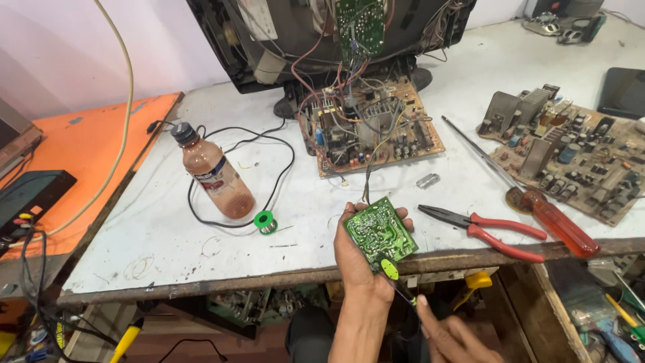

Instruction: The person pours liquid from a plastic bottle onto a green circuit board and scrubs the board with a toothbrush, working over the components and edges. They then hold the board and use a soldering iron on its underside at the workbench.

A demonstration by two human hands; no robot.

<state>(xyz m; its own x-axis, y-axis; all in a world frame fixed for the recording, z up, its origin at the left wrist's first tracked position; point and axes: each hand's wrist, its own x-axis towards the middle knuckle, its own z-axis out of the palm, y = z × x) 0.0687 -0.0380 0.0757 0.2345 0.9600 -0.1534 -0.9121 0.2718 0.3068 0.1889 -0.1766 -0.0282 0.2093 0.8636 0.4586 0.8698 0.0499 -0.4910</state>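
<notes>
Green circuit board (pixel 381 232) sits in the left hand (pixel 356 259), held up just in front of the near edge of the white table (pixel 168 235). The fingers curl round its sides and clasp it, with the flat green side facing up. The left arm comes up from below, with the wrist bent back a little. A thin wire runs from the top of the board to the big brown board (pixel 373 128) lying under the open old TV (pixel 322 33). The right hand (pixel 453 336) is low in the corner, closed round a thin dark tool (pixel 403 289) with a yellow-green bit near its tip. The tip touches the bottom corner of the green board. A plastic bottle (pixel 215 173) lies tilted on the table to the left, with a dark cap on and brownish drink inside. A black cable (pixel 269 144) loops around it. A small green spool (pixel 265 222) sits just beside the bottle's bottom. Red pliers (pixel 490 232) lie to the right of the green board, near a long red screwdriver (pixel 537 208). Another board with many parts (pixel 578 158) lies farther right. An open drawer (pixel 598 302) under the table holds mixed tools.
</notes>
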